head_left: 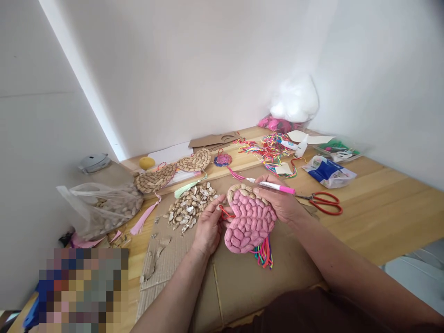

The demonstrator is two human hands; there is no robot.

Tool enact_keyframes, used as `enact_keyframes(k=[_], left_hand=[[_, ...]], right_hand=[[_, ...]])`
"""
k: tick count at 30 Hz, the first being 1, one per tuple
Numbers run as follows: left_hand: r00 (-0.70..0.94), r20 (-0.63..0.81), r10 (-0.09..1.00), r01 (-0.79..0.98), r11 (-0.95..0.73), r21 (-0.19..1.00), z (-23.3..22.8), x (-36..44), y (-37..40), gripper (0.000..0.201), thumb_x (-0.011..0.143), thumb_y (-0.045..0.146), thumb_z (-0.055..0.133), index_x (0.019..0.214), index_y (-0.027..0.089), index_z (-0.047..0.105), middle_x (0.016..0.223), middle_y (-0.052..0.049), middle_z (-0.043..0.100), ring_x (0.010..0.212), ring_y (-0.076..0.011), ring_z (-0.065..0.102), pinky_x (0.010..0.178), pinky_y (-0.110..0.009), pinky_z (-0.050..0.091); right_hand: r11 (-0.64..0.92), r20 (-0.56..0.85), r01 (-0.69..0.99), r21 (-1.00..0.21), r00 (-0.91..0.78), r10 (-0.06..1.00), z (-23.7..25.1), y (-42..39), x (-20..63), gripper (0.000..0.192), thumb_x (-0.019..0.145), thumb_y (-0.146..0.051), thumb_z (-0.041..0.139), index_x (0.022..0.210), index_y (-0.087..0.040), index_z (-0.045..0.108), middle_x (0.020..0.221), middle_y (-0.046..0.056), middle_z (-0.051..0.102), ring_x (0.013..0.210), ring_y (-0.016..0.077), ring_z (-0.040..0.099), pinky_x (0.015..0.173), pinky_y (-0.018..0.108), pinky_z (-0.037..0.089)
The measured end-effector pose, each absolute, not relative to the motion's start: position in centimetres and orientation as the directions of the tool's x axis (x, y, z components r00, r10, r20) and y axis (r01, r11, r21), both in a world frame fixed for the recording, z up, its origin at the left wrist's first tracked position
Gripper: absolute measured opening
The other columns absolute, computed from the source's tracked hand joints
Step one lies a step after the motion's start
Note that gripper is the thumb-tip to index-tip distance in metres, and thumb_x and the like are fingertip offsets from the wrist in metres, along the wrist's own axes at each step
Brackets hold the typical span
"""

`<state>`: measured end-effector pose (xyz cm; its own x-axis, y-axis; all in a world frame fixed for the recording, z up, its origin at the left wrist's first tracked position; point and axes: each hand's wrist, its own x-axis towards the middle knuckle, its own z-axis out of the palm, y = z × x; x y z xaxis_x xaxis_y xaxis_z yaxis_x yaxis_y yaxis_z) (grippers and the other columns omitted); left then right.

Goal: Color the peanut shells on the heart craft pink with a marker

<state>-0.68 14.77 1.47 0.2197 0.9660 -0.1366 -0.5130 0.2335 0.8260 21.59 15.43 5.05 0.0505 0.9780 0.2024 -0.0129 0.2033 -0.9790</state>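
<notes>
A heart covered in peanut shells [250,217] is held up between my hands, its notch toward the left. Most of its shells are pink; those along the upper edge are bare tan. My right hand [277,196] grips the heart's upper right edge, with a pink-and-white marker [275,186] tucked between the fingers. My left hand [209,226] is closed at the notch, pinching a red cord loop [226,212]. A multicoloured tassel [264,253] hangs below the heart. Loose peanut shells [190,208] lie in a pile beyond my left hand.
Cardboard [243,282] covers the table under my hands. Red-handled scissors [326,203] lie to the right, near a blue-and-white packet [328,172]. Behind are shell-covered pieces [194,160], tangled coloured cords [274,145] and a glue bottle [301,146]. A bag of peanuts [104,208] stands left.
</notes>
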Motion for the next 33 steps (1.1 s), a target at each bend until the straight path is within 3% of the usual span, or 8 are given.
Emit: enact_keyframes(k=[8,11,13,17,24,29,33], left_hand=[[0.260,-0.133,0.956,-0.574,0.264,0.775,2.25,-1.03,14.72,0.058,0.089,0.056,0.064,0.134,0.019,0.060,0.083,-0.006,0.076,0.064,-0.0197,0.071,0.056,-0.028,0.053],[0.298,-0.136,0.945,-0.563,0.289,0.774,2.35,-0.98,14.67,0.068,0.088,0.071,0.056,0.124,0.013,0.068,0.085,-0.010,0.077,0.067,-0.0220,0.072,0.056,-0.029,0.052],[0.269,-0.150,0.952,-0.540,0.277,0.795,2.21,-0.82,14.62,0.066,0.085,0.069,0.064,0.119,0.013,0.070,0.083,-0.009,0.077,0.066,-0.0206,0.071,0.056,-0.027,0.052],[0.201,-0.141,0.969,-0.502,0.225,0.835,1.93,-0.54,14.54,0.064,0.076,0.041,0.085,0.132,0.019,0.064,0.082,-0.002,0.076,0.063,-0.0145,0.069,0.059,-0.023,0.051],[0.237,-0.177,0.955,-0.507,0.277,0.816,2.04,-0.58,14.64,0.066,0.082,0.070,0.068,0.113,0.013,0.074,0.082,-0.009,0.078,0.064,-0.0184,0.070,0.055,-0.026,0.051],[0.262,-0.080,0.962,-0.551,0.217,0.806,1.86,-0.26,14.28,0.044,0.077,0.045,0.083,0.111,0.018,0.077,0.101,-0.009,0.081,0.089,-0.0243,0.075,0.083,-0.035,0.057],[0.369,-0.028,0.929,-0.481,0.217,0.850,2.01,-0.24,13.76,0.045,0.077,0.040,0.086,0.115,0.018,0.076,0.114,-0.012,0.078,0.107,-0.0285,0.072,0.097,-0.040,0.053]], right_hand=[[0.070,0.072,-0.057,-0.996,-0.020,0.997,4.92,15.43,21.48,0.022,0.081,-0.037,0.078,0.097,-0.027,0.065,0.082,-0.004,0.067,0.073,0.0166,0.059,0.064,0.029,0.044],[0.045,0.046,-0.048,-0.998,-0.019,0.999,4.65,15.62,21.58,0.023,0.081,-0.037,0.078,0.098,-0.027,0.066,0.079,-0.004,0.064,0.069,0.0158,0.056,0.060,0.028,0.042],[0.055,0.056,-0.023,-0.998,-0.005,0.998,4.55,15.70,21.60,0.023,0.081,-0.037,0.078,0.099,-0.028,0.066,0.079,-0.004,0.063,0.069,0.0161,0.055,0.060,0.029,0.043],[0.061,0.061,0.000,-0.998,-0.004,0.998,4.52,15.74,21.53,0.024,0.081,-0.038,0.077,0.100,-0.028,0.066,0.082,-0.003,0.064,0.072,0.0172,0.058,0.064,0.031,0.047],[0.083,0.083,0.020,-0.996,0.010,0.996,4.36,15.77,21.62,0.022,0.082,-0.037,0.076,0.099,-0.028,0.066,0.082,-0.003,0.067,0.072,0.0170,0.058,0.063,0.030,0.044],[0.090,0.090,0.023,-0.996,0.010,0.996,4.44,15.85,21.67,0.020,0.081,-0.035,0.077,0.097,-0.031,0.065,0.079,-0.005,0.065,0.070,0.0178,0.056,0.064,0.032,0.043],[0.079,0.078,0.044,-0.996,-0.014,0.997,4.82,15.56,21.30,0.022,0.080,-0.034,0.077,0.097,-0.030,0.065,0.078,-0.005,0.067,0.069,0.0176,0.056,0.063,0.032,0.043]])
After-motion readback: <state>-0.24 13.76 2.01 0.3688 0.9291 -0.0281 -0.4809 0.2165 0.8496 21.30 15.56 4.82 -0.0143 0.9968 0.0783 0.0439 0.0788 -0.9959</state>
